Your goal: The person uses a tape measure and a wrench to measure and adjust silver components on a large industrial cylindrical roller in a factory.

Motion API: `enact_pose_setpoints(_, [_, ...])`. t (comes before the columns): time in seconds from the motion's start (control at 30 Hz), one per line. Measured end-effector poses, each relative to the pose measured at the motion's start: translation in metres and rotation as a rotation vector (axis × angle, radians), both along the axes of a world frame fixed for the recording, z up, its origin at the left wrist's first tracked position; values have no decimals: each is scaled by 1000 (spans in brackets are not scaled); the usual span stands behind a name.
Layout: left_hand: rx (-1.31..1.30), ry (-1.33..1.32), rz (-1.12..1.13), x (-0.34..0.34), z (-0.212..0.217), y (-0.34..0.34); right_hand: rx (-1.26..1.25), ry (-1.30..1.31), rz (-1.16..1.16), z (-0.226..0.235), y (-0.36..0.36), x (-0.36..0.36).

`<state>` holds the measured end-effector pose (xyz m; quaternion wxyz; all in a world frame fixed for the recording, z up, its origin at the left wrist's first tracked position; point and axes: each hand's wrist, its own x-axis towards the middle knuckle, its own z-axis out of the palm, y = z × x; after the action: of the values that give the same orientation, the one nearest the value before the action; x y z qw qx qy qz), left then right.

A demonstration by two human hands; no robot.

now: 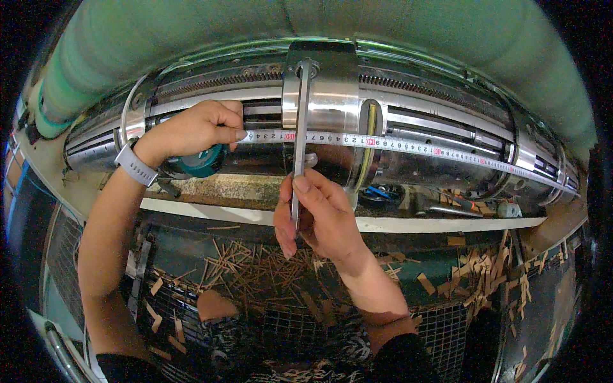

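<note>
My left hand (182, 132), with a grey band on its wrist, is closed round a teal tape measure (200, 162). Its thumb lies along the white blade (399, 146), which stretches rightward along the machine's long cylinder to the far right end. In my right hand (325, 207) is a long steel hex key (301, 137), gripped by its lower part between thumb and fingers. The key crosses over the blade, and its upper end meets a bolt hole in a shiny metal collar (335, 96) around the cylinder. The key's tip is hidden in that hole.
A large green roller (223, 29) spans the back. Toothed racks (408, 83) flank the collar. A slotted ring with a yellow strip (370, 127) stands right of it. A pale rail (408, 223) runs in front. Cardboard strips (255, 268) litter the floor and mesh below.
</note>
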<state>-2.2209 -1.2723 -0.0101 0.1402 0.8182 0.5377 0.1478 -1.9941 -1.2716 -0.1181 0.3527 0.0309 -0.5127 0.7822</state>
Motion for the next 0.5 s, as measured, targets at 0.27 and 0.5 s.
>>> enact_pose_setpoints(0.27, [63,-15,-55,-3,-5,3,-175,86,-47,23,-11,-9])
enact_pose_setpoints(0.5, [116,43,-152,-18,-8,11,399,-63,-15,25,-45,-5])
